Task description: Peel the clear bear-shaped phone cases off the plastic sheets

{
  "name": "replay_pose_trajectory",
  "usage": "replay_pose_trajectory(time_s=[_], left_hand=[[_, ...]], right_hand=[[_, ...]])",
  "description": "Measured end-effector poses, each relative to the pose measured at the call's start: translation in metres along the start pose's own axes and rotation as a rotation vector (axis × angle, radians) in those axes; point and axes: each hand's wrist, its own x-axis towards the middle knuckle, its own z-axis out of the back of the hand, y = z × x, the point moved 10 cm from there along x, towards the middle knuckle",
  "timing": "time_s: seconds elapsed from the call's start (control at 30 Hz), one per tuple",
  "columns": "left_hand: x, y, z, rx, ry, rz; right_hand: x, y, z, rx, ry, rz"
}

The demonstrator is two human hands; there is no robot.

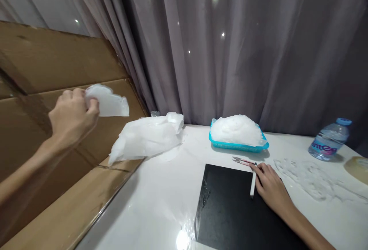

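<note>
Two hands busy, left one up, right one low on the table. Left hand (pixel 73 108) is pinched on a white sheet (pixel 110 102), thumb against fingers, held in the air in front of the cardboard box (pixel 120 92). Right hand (pixel 270 185) looks closed on a white stick (pixel 253 185) over the black board (pixel 227 211), fingertips right by the small snips (pixel 243 161).

Progress, my guess from where I stand: partway. One sheet is off the table and in hand; more white sheets (pixel 149 137) lie in a loose heap at the box's edge, so those look left to handle.

Containers: blue tray (pixel 237 146) sits behind the board, heaped above its rim with white stuff (pixel 238 129), maybe stacked sheets, can't tell exactly; that part looks well along. Bottle (pixel 330 138) at right has its blue cap on and looks to hold clear liquid, level unclear. Cardboard box stands at left, its insides mostly out of my view. Clear squiggly strips (pixel 307 179) lie near the bottle, no container around them
</note>
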Motion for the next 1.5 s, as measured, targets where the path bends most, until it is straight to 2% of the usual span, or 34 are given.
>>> replay_pose_trajectory(time_s=[0.07,0.1,0.13,0.27,0.33,0.4,0.47,0.57,0.73,0.83,0.93,1.03,1.13,1.3,1.4,1.5], left_hand=[[-0.024,-0.027,0.003,-0.341,-0.029,-0.001],[-0.038,-0.044,-0.004,-0.588,0.011,-0.012],[-0.054,-0.066,-0.013,-0.707,0.059,-0.048],[-0.129,-0.158,-0.056,-1.039,0.305,-0.198],[-0.172,-0.203,-0.078,-1.246,0.505,-0.264],[-0.209,-0.236,-0.091,-1.350,0.663,-0.323],[-0.236,-0.255,-0.100,-1.419,0.780,-0.353],[-0.259,-0.260,-0.111,-1.497,0.885,-0.334],[-0.294,-0.255,-0.139,-1.617,1.149,-0.167],[-0.314,-0.254,-0.147,-1.659,1.291,-0.062],[-0.327,-0.255,-0.149,-1.733,1.370,0.065],[-0.329,-0.257,-0.149,-1.826,1.375,0.225],[-0.325,-0.258,-0.149,-1.870,1.345,0.306],[-0.320,-0.260,-0.139,-1.816,1.361,0.184],[-0.312,-0.257,-0.136,-1.803,1.276,0.087],[-0.310,-0.255,-0.139,-1.767,1.198,0.019]], right_hand=[[0.002,-0.002,0.002,-0.040,-0.017,-0.030],[0.004,-0.002,0.004,-0.053,-0.030,-0.041],[0.005,-0.002,0.007,-0.055,-0.040,-0.049],[0.012,-0.002,0.021,0.042,-0.069,-0.098],[0.016,-0.001,0.029,0.165,-0.083,-0.125],[0.018,-0.001,0.035,0.342,-0.104,-0.149],[0.019,-0.002,0.040,0.505,-0.135,-0.187],[0.020,0.009,0.044,0.641,-0.104,-0.173],[0.020,0.043,0.044,0.715,0.026,-0.071],[0.020,0.046,0.045,0.726,-0.003,-0.100],[0.020,0.045,0.049,0.738,-0.050,-0.116],[0.019,0.047,0.062,0.737,-0.104,-0.084],[0.020,0.049,0.089,0.697,-0.225,-0.050],[0.028,0.045,0.140,0.573,-0.437,-0.071],[0.040,0.041,0.160,0.509,-0.415,-0.098],[0.053,0.042,0.176,0.429,-0.353,-0.067]])
